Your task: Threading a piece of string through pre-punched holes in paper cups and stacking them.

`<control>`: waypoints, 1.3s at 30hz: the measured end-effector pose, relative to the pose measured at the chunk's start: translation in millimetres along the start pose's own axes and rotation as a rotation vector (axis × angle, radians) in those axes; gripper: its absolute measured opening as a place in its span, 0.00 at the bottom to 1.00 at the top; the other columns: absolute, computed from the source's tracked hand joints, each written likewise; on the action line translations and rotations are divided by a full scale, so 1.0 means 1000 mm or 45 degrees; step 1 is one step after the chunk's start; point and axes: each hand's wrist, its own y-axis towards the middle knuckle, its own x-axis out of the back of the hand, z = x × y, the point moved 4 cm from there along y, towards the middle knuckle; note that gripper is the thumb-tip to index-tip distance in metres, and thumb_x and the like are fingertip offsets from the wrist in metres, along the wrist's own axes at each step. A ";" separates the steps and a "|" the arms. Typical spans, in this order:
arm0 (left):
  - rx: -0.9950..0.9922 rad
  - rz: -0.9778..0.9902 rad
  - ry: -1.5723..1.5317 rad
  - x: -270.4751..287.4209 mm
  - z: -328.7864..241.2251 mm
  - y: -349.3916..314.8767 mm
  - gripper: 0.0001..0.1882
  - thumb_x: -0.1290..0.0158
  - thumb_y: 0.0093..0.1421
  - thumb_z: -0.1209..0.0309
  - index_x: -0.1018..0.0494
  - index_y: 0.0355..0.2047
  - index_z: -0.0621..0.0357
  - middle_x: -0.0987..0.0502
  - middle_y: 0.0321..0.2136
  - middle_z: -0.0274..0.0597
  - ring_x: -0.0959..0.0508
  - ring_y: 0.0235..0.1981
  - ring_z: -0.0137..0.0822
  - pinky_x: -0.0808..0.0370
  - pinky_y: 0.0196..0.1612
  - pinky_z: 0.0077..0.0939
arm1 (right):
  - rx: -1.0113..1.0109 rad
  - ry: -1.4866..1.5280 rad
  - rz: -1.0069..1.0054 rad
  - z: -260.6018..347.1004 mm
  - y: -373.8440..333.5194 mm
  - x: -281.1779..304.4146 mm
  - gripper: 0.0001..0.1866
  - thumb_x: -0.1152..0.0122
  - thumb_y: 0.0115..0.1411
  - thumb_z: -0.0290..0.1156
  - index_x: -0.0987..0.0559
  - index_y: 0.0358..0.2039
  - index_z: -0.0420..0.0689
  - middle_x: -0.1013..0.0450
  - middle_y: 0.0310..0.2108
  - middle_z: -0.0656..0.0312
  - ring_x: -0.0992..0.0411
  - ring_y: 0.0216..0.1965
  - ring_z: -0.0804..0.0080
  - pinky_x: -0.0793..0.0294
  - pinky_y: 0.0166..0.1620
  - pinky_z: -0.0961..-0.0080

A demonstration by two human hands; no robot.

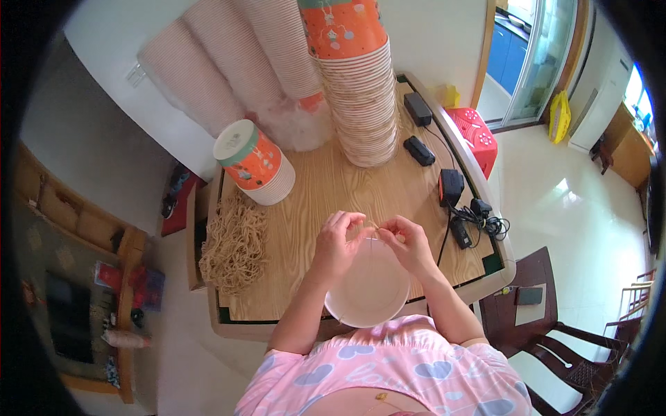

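A white-lined paper bucket (368, 288) stands mouth up at the table's near edge, against my body. Over its far rim my left hand (338, 239) and my right hand (406, 244) are closed in pinches, close together. Between the fingertips shows a short bit of thin tan cord (373, 224); the rest of it there is too fine to follow. What looks like a thin strand runs down inside the bucket from the rim. To the left lies a loose heap of tan cords (236, 246).
Behind the heap is a short upside-down stack of orange buckets (257, 166). A tall stack (357, 104) with cords around its rims stands at the back, beside plastic-wrapped stacks (229, 59). Black adapters (451, 187) and cables line the right edge. A dark chair (534, 298) stands right.
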 end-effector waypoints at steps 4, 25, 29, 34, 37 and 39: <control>-0.009 0.094 0.020 -0.002 0.005 -0.003 0.09 0.40 0.49 0.72 0.25 0.31 0.61 0.24 0.29 0.42 0.24 0.34 0.37 0.28 0.36 0.29 | -0.150 0.419 0.016 -0.018 0.003 -0.009 0.06 0.41 0.57 0.29 0.23 0.31 0.40 0.30 0.23 0.71 0.36 0.26 0.88 0.36 0.29 0.87; 0.132 0.034 -0.130 0.006 0.012 -0.012 0.03 0.46 0.53 0.76 0.29 0.25 0.62 0.26 0.24 0.43 0.24 0.29 0.38 0.29 0.32 0.30 | -0.334 0.594 0.126 -0.050 0.000 0.011 0.05 0.45 0.61 0.30 0.27 0.31 0.42 0.32 0.24 0.73 0.36 0.27 0.88 0.37 0.29 0.90; 0.054 0.097 -0.214 0.003 0.009 -0.003 0.03 0.47 0.53 0.76 0.29 0.27 0.63 0.24 0.28 0.44 0.23 0.33 0.37 0.28 0.37 0.29 | -0.313 0.574 0.122 -0.044 0.002 0.010 0.06 0.45 0.61 0.31 0.27 0.31 0.42 0.32 0.25 0.73 0.36 0.27 0.88 0.37 0.29 0.89; -0.077 0.265 -0.157 -0.007 0.011 0.011 0.03 0.47 0.53 0.77 0.30 0.28 0.64 0.23 0.33 0.46 0.22 0.36 0.39 0.27 0.41 0.30 | -0.564 0.696 0.217 -0.063 0.003 0.004 0.07 0.44 0.61 0.33 0.25 0.31 0.43 0.31 0.25 0.73 0.36 0.26 0.88 0.39 0.27 0.90; 0.110 0.465 -0.114 -0.020 0.017 0.011 0.03 0.48 0.54 0.76 0.30 0.27 0.63 0.23 0.37 0.46 0.23 0.37 0.37 0.27 0.41 0.30 | -0.522 0.566 0.169 -0.063 0.004 0.008 0.08 0.44 0.60 0.35 0.25 0.32 0.44 0.30 0.25 0.73 0.35 0.26 0.88 0.39 0.26 0.90; 0.194 0.360 -0.492 -0.023 0.018 0.011 0.04 0.50 0.58 0.74 0.30 0.29 0.62 0.23 0.36 0.46 0.22 0.36 0.35 0.26 0.40 0.30 | -0.510 0.507 0.126 -0.054 0.002 0.011 0.08 0.43 0.60 0.35 0.25 0.32 0.44 0.30 0.25 0.73 0.35 0.26 0.88 0.39 0.27 0.90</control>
